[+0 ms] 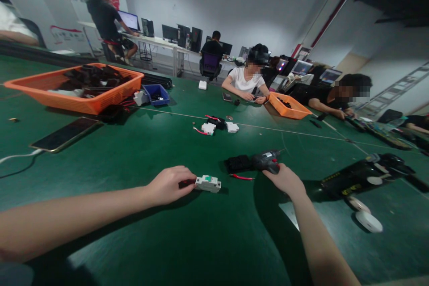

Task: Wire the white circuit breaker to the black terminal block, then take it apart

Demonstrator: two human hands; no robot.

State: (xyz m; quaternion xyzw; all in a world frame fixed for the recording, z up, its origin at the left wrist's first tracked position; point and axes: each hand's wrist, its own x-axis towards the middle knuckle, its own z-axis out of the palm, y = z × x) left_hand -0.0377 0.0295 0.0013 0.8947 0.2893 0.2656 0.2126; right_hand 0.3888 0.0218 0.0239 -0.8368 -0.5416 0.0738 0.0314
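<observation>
My left hand (172, 184) is closed on the left end of a white circuit breaker (208, 183) with a green switch, held low over the green table (134, 241). At the right, my right hand (284, 181) has its fingers closed around the handle of a dark electric screwdriver (266, 160), whose bit points away to the right. Left of the tool lies a black block (238, 163). A short red wire (241, 177) rests just in front of that block. Farther back, white breakers (208, 128) sit beside black parts and another red wire.
An orange basket (90, 103) of dark parts, a blue bin (157, 94) and a phone (67, 134) are at the left. A black bottle (362, 176) and white round lids (368, 221) lie at the right. Seated people work across the table near another orange basket (290, 109).
</observation>
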